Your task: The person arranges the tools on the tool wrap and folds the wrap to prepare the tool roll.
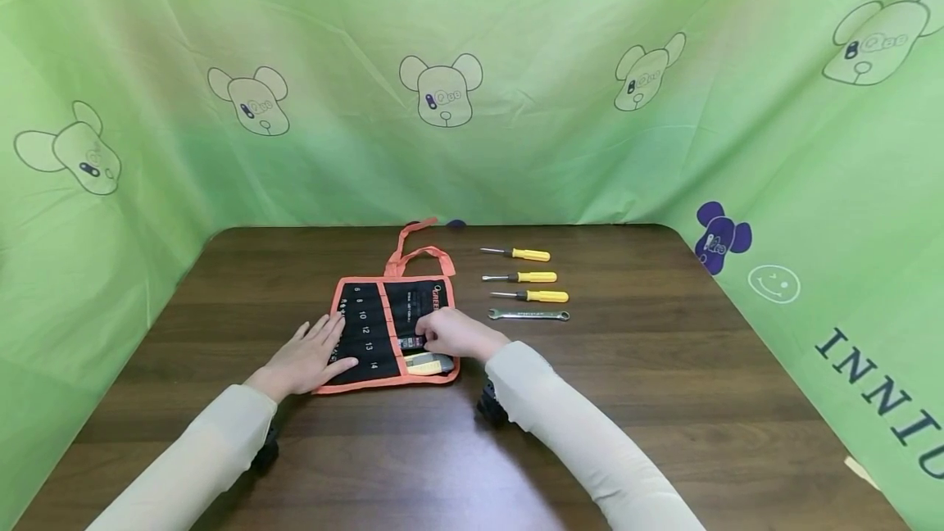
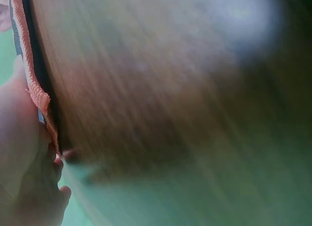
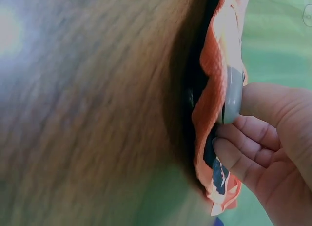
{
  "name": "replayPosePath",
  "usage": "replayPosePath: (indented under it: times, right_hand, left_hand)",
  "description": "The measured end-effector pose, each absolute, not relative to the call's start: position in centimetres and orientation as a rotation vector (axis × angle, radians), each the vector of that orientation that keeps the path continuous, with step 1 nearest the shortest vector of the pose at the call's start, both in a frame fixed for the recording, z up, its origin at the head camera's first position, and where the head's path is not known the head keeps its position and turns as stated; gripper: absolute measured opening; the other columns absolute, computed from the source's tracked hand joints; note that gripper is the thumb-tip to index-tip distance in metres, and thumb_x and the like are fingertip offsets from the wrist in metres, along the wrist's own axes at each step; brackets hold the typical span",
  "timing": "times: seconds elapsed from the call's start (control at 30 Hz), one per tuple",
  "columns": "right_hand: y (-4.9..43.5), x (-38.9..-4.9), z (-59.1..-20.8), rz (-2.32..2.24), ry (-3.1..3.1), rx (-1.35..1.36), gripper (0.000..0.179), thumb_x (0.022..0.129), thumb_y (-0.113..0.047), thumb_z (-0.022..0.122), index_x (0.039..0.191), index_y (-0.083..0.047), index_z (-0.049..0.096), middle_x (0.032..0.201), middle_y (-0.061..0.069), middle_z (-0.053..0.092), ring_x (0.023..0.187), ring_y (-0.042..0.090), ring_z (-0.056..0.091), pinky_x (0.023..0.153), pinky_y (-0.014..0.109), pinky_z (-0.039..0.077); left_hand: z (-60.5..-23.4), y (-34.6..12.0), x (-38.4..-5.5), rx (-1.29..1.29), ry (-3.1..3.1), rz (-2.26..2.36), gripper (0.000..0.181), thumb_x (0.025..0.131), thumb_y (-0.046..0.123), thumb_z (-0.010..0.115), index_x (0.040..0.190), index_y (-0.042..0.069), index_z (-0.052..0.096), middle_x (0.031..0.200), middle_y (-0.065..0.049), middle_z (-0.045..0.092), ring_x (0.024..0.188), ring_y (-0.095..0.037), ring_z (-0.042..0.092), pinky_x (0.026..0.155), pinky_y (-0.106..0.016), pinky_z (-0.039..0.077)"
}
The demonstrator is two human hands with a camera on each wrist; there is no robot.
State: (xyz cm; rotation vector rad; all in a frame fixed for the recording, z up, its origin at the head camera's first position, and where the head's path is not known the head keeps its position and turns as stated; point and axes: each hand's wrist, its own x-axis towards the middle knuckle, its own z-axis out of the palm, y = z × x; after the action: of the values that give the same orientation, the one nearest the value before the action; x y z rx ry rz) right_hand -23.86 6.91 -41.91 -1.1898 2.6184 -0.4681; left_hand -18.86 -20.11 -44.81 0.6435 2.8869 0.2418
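An orange-edged black fabric tool pouch (image 1: 357, 310) with printed numbers lies unrolled on the table. My left hand (image 1: 310, 355) rests on its left part, fingers straight and spread. In the left wrist view, the same hand (image 2: 22, 143) lies along the pouch edge (image 2: 31, 74). My right hand (image 1: 457, 334), fingers curled, is at the right pockets, at the end of a small black printed item (image 1: 410, 342); I cannot tell whether it grips it. A yellow and grey utility knife (image 1: 428, 364) sits in the lowest pocket. In the right wrist view, its grey end (image 3: 234, 94) is beside the thumb.
Right of the pouch lie several tools in a column: a top screwdriver (image 1: 529, 255), a middle screwdriver (image 1: 536, 277), a lower screwdriver (image 1: 542, 297), all yellow-handled, and a silver wrench (image 1: 529, 315). Orange ties (image 1: 413, 252) extend from the pouch's far side. A green cloth (image 1: 516, 162) hangs around the table.
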Motion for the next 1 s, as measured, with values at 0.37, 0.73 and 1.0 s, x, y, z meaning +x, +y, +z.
replayPosePath:
  times: [0.37, 0.73, 1.0]
  right_hand:
    - [5.5, -23.7, -41.9, -0.459, 2.62, -1.23, 0.01, 0.084, -0.004, 0.063, 0.093, -0.006, 0.067, 0.061, -0.006, 0.048, 0.057, 0.007, 0.045, 0.06, 0.019, 0.041]
    - [5.3, -23.5, -42.2, -0.525, 2.611, -1.176, 0.012, 0.085, -0.006, 0.063, 0.096, -0.007, 0.067, 0.066, -0.006, 0.051, 0.06, 0.007, 0.047, 0.057, 0.019, 0.039]
    - [5.5, -23.6, -42.3, -0.576, 2.577, -1.142, 0.012, 0.086, -0.007, 0.062, 0.097, -0.008, 0.067, 0.066, -0.007, 0.053, 0.057, 0.006, 0.047, 0.055, 0.019, 0.039]
  left_hand:
    - [-44.9, -20.1, -18.9, 0.64, 2.875, 0.246, 0.081, 0.093, 0.056, 0.037, 0.143, -0.007, 0.021, 0.148, -0.023, 0.018, 0.135, -0.037, 0.015, 0.105, -0.055, 0.01]
    - [-44.5, -20.0, -18.7, 0.644, 2.878, 0.246, 0.079, 0.093, 0.053, 0.039, 0.142, -0.007, 0.022, 0.147, -0.023, 0.019, 0.134, -0.038, 0.016, 0.105, -0.056, 0.011]
    - [-44.5, -20.2, -18.8, 0.675, 2.879, 0.245, 0.078, 0.094, 0.052, 0.039, 0.142, -0.007, 0.022, 0.148, -0.022, 0.019, 0.135, -0.037, 0.016, 0.105, -0.055, 0.012]
